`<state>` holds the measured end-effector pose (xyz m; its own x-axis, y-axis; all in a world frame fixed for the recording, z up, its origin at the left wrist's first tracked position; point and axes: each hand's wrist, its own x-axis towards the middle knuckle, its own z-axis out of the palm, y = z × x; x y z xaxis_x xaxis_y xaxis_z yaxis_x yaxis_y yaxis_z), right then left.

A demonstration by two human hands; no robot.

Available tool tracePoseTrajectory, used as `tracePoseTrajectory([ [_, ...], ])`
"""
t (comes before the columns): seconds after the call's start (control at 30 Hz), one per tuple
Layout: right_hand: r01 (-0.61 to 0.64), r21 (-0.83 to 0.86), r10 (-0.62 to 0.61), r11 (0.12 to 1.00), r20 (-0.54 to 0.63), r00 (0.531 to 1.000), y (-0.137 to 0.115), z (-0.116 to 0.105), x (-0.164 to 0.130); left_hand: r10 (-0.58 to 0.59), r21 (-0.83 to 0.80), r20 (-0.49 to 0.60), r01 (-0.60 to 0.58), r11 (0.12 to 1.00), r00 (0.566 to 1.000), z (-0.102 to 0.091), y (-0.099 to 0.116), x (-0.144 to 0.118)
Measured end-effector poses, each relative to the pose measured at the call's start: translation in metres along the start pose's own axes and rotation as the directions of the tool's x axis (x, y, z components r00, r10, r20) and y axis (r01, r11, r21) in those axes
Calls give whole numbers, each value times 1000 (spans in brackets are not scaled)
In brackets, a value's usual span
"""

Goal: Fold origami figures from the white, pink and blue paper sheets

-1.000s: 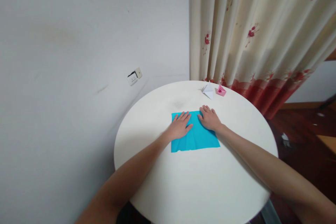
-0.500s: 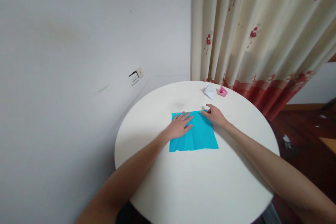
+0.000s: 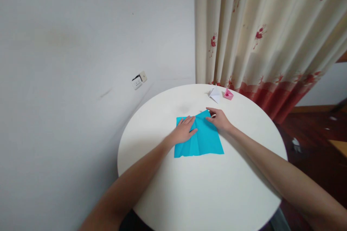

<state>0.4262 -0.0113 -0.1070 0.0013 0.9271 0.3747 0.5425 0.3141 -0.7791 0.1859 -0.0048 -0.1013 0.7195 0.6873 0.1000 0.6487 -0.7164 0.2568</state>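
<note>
A blue paper sheet (image 3: 202, 140) with fold creases lies on the round white table (image 3: 206, 191). My left hand (image 3: 183, 131) rests flat on its far left part, fingers spread, pressing it down. My right hand (image 3: 219, 119) pinches the sheet's far right corner, which is raised a little off the table.
A white folded paper figure (image 3: 215, 94) and a small pink folded paper figure (image 3: 228, 94) sit at the table's far edge. A flowered curtain (image 3: 260, 32) hangs behind, a grey wall with a socket (image 3: 139, 79) stands at left. Dark wooden floor lies at right.
My right hand slid from lying flat on the sheet to its far right corner and has lifted that corner. The left hand stayed in place.
</note>
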Motion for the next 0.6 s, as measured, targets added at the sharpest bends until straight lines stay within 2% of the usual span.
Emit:
tracePoseTrajectory([
  [0.1, 185, -49, -181, 982, 72, 981, -9, 0, -4, -20, -31, -31, 19, 999, 999, 1, -2, 3],
  [0.17, 317, -85, -300, 945, 169, 939, -15, 1, -8, -45, -44, -57, 43, 998, 997, 2, -5, 5],
  [0.23, 402, -105, -361, 910, 280, 890, -21, 3, -12, -69, -45, -82, 65, 997, 994, 3, -8, 7],
  [0.4, 457, -199, -323, 867, 475, 819, -29, 6, -20, -60, -19, -59, 59, 998, 996, 4, -20, 9],
  [0.6, 434, -211, -247, 876, 577, 779, -33, -6, -19, -58, -13, 3, 58, 998, 998, -2, -22, 7],
])
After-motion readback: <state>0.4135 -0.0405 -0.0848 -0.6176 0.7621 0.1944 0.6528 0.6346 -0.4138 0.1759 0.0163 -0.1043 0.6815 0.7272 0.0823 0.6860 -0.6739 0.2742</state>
